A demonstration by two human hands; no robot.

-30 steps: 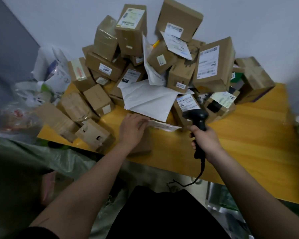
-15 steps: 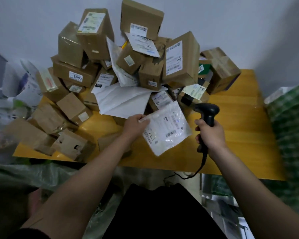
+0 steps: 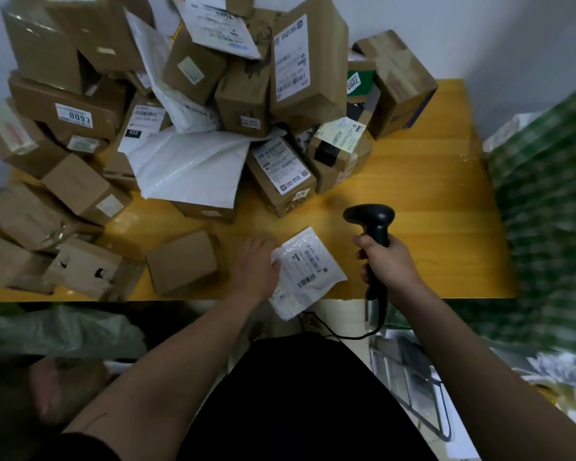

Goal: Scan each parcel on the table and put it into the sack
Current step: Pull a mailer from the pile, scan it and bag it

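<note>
White plastic mailer [image 3: 308, 269], flat and small, is the parcel in hand: it lies label-up at the near edge of the desk [image 3: 439, 207], its lower corner overhanging the edge. Left hand [image 3: 258, 266] holds the mailer's left margin; the fingers curl over that edge, though the thumb is hidden, so whether it is a pinch or a press I cannot tell. Right hand [image 3: 388, 261] grips the handle of a black handheld scanner [image 3: 371, 224], fingers wrapped round it, head raised above the desk and facing away from the person, just right of the mailer; its cable trails below the edge. Judgement: the scan step is under way, not the bagging. Barcodes on the mailer face upward, so the next move likely calls for tilting the scanner head down onto the label, or lifting the label toward it, then carrying the mailer off to the sack. A green woven material [image 3: 546, 227] at far right, blurred, may be that sack; not certain. Desk is yellow wood-grain, right half bare. Cardboard boxes [image 3: 233, 84] and larger white poly bags [image 3: 187, 164] are heaped against a pale wall [image 3: 479, 28] at rear and left; one small brown box [image 3: 183, 262] sits just left of the left hand. Greyish plastic sheeting [image 3: 57, 331] hangs below the desk's left edge.
</note>
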